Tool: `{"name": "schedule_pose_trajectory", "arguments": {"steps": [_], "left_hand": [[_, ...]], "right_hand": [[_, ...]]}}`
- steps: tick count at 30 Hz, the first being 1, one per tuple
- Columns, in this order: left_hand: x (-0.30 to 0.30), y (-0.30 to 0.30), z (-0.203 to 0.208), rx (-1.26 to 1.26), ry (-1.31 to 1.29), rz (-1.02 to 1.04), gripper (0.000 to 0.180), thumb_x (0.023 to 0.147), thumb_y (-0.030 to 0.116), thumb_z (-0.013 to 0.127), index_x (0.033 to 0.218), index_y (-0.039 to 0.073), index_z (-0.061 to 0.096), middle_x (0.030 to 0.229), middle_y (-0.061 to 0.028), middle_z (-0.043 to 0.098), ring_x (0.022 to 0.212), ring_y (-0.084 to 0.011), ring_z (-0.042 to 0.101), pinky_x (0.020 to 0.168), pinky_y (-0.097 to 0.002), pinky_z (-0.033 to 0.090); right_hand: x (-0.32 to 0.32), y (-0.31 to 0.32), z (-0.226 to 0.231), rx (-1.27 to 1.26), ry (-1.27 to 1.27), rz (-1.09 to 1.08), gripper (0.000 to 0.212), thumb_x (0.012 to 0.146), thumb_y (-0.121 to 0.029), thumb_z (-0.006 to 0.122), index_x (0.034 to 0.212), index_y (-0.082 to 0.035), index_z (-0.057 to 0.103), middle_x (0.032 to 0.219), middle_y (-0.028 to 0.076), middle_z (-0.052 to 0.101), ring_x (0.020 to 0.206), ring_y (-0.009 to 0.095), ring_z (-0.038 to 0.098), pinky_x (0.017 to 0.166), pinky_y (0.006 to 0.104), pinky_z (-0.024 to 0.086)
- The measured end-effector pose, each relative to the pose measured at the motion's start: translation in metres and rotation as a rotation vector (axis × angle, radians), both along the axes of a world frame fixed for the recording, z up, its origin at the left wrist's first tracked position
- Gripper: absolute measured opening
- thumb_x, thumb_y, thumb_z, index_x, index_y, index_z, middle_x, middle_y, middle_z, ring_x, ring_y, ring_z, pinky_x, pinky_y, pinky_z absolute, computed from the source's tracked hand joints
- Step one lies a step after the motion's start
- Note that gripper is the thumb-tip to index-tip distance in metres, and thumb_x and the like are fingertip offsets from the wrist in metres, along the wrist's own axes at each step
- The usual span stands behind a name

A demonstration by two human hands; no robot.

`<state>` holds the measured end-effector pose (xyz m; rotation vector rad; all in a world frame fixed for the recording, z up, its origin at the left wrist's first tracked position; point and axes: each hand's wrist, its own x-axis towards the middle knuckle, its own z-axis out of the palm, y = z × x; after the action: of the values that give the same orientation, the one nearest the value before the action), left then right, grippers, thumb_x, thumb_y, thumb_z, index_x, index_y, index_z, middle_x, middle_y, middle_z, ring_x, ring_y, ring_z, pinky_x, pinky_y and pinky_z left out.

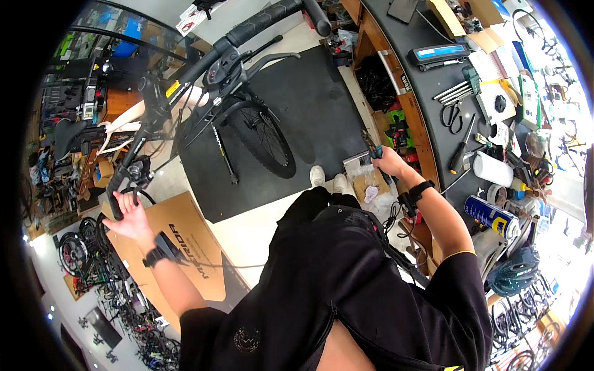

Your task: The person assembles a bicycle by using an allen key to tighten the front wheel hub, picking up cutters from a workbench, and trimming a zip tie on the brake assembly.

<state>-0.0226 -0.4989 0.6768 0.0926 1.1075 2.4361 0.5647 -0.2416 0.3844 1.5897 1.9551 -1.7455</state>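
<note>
My left hand (131,217) is beside the lower-left end of a bicycle handlebar (133,151), its fingers spread and seeming to touch the black grip (114,196). In my right hand (390,162) is a pair of pliers (372,146) with blue-green handles, its jaws pointing away from me. The bicycle's front wheel (263,139) stands on a dark mat (315,99), ahead of my feet. A brake lever (272,59) and cables sit near the far grip (266,21).
A dark workbench (427,99) on the right carries scissors (451,116), a screwdriver (463,148), a white bottle (493,170) and a blue spray can (492,216). Flattened cardboard (179,247) lies at lower left. Crowded shelves and several bicycles line the sides.
</note>
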Motion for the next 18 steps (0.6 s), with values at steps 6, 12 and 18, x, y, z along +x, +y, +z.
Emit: {"name": "schedule_pose_trajectory", "arguments": {"steps": [6, 12, 18], "left_hand": [[-0.013, 0.023, 0.001, -0.269, 0.052, 0.108, 0.054, 0.09, 0.05, 0.05, 0.102, -0.002, 0.055, 0.059, 0.0027, 0.026, 0.056, -0.0116, 0.025, 0.061, -0.0254, 0.026], [-0.082, -0.029, -0.01, -0.325, 0.109, -0.104, 0.046, 0.088, 0.043, 0.054, 0.103, 0.001, 0.061, 0.058, 0.0028, 0.029, 0.055, -0.0107, 0.029, 0.066, -0.0282, 0.032], [-0.076, -0.008, -0.015, -0.446, 0.211, 0.084, 0.05, 0.093, 0.043, 0.048, 0.106, -0.004, 0.059, 0.056, 0.0043, 0.028, 0.051, -0.0077, 0.025, 0.056, -0.0233, 0.024]], "right_hand": [[-0.037, 0.022, 0.003, 0.352, -0.271, 0.342, 0.049, 0.079, -0.012, 0.057, 0.128, -0.01, 0.054, 0.111, 0.025, 0.063, 0.107, 0.037, 0.06, 0.093, 0.0439, 0.047], [-0.099, 0.053, -0.061, 0.289, -0.233, 0.492, 0.049, 0.079, -0.006, 0.054, 0.128, -0.011, 0.054, 0.11, 0.023, 0.064, 0.106, 0.039, 0.059, 0.092, 0.0454, 0.048], [-0.2, 0.11, -0.111, 0.332, -0.392, 0.809, 0.056, 0.085, -0.005, 0.048, 0.141, -0.009, 0.042, 0.109, 0.022, 0.064, 0.104, 0.04, 0.059, 0.089, 0.0445, 0.05]]}}
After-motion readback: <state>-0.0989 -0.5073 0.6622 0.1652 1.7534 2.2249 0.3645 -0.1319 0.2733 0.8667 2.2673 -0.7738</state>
